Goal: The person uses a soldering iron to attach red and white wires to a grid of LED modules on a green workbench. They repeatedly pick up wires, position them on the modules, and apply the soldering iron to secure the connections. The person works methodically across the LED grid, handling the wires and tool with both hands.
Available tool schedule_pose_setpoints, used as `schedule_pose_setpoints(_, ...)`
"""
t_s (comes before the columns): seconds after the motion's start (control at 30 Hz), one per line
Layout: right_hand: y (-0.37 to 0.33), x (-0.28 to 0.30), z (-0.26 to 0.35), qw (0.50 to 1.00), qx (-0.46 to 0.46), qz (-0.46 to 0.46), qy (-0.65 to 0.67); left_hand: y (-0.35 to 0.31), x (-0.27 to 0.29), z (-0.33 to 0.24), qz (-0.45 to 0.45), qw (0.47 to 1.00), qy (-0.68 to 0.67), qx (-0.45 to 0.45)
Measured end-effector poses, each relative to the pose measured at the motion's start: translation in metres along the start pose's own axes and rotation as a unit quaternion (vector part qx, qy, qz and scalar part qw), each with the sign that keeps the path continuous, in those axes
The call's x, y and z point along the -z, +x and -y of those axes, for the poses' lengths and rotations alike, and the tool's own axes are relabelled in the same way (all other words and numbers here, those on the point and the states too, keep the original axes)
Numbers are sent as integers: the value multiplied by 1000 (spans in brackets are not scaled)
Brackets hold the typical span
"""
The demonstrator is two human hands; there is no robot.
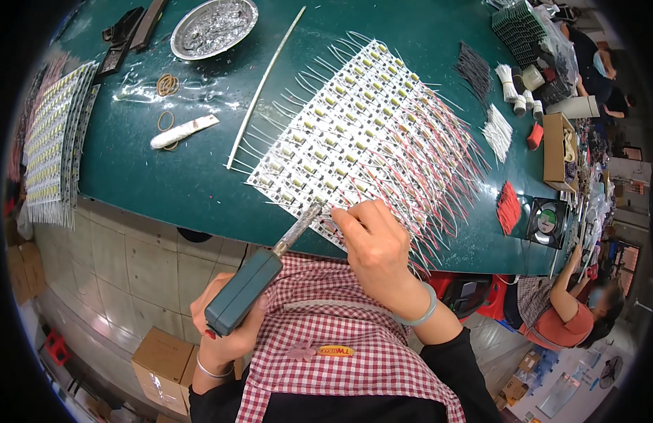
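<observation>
My left hand (228, 343) is wrapped around the dark green handle of a soldering iron (245, 290). Its metal tip rests at the near edge of a large panel of small white circuit boards (319, 144). Yellow components dot the boards in rows. White wires stick out along the panel's left side, and a dense fringe of red and white wires (439, 151) covers its right side. Close beside the iron's tip, the thumb and fingers of my right hand (376, 243) are pinched together over the panel; what they hold is too small to make out.
On the green table (150, 162) are a metal dish of scraps (214, 28), a thin white rod (266, 84), rubber bands (168, 84) and a white wrapped bundle (185, 132). Stacked panels (55, 141) stand left. Red sleeves (508, 208) and a small fan (547, 222) lie right; a co-worker (563, 314) sits beyond.
</observation>
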State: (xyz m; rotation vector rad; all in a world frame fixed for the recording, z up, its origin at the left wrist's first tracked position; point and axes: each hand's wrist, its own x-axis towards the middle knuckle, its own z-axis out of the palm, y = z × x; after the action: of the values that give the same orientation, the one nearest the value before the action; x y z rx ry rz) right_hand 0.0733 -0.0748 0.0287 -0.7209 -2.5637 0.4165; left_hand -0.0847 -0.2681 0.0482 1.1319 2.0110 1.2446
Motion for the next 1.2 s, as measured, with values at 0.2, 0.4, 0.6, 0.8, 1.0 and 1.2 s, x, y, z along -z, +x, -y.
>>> schedule_pose_setpoints(0.2, 1, 0, 0, 1000, 0, 3, 0, 4, -6, -1, -25, 1000, -10, -16)
schedule_pose_setpoints(0.4, 0, -1, 0, 1000, 0, 2, -6, 5, -4, -2, -14, 999, 15, -26)
schedule_pose_setpoints(0.6, 0, -1, 1, 1000, 2, 4, -9, -6, -5, 7, -27, 999, -16, 14)
schedule_pose_setpoints(0.8, 0, 0, 2, 1000, -5, 12, -10, -10, 0, 6, -26, 998, -38, 36)
schedule_pose_setpoints(1.0, 1, 0, 4, 1000, -2, -13, -9, -8, 1, 3, -26, 999, -39, 15)
schedule_pose_setpoints(1.2, -1, 9, 15, 1000, 6, -25, 1, -13, 3, 4, -41, 998, -31, 24)
